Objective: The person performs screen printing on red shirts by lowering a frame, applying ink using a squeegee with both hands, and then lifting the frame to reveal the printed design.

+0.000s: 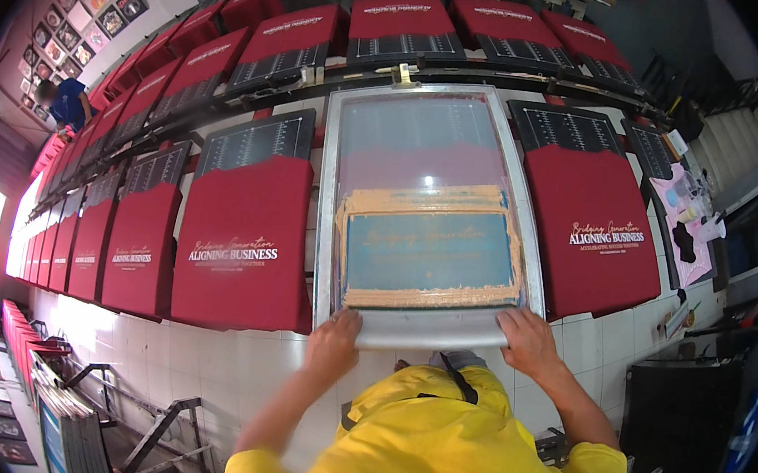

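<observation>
Fingers (350, 319) of our left hand (332, 343), right hand (529, 344) grasp near corners of screen frame (425, 328); gold-and-white lettering (607, 237) on red cloths (589, 191) alongside.

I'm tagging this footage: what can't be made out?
Head view:
What lies beneath the blue rectangle of the silver metal-framed mesh screen: hidden by that rectangle.
Undersides of the bare left hand and bare right hand: turned away.
Yellow shirt: cut off by the lower edge.
Co-worker in blue shirt: hands too small.
</observation>
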Demonstrator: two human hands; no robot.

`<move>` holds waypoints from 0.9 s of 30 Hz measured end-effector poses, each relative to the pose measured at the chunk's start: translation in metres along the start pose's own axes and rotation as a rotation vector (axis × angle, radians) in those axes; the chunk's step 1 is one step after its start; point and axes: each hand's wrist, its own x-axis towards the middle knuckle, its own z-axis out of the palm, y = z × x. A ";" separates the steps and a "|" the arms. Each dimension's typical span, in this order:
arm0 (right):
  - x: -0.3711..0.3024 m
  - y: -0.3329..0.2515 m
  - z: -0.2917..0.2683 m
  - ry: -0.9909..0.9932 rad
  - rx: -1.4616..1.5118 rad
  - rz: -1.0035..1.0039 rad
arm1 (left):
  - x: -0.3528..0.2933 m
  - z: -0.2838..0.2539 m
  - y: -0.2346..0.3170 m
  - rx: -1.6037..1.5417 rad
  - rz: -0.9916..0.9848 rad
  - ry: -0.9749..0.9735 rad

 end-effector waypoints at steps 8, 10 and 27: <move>0.011 0.025 0.033 0.130 -0.111 -0.071 | 0.015 0.032 -0.023 0.107 0.079 0.118; 0.035 0.041 0.036 0.125 -0.116 -0.072 | 0.044 0.030 -0.037 0.133 0.107 0.122; 0.144 0.083 -0.005 0.037 -0.108 -0.041 | 0.155 -0.028 -0.066 0.056 -0.012 -0.021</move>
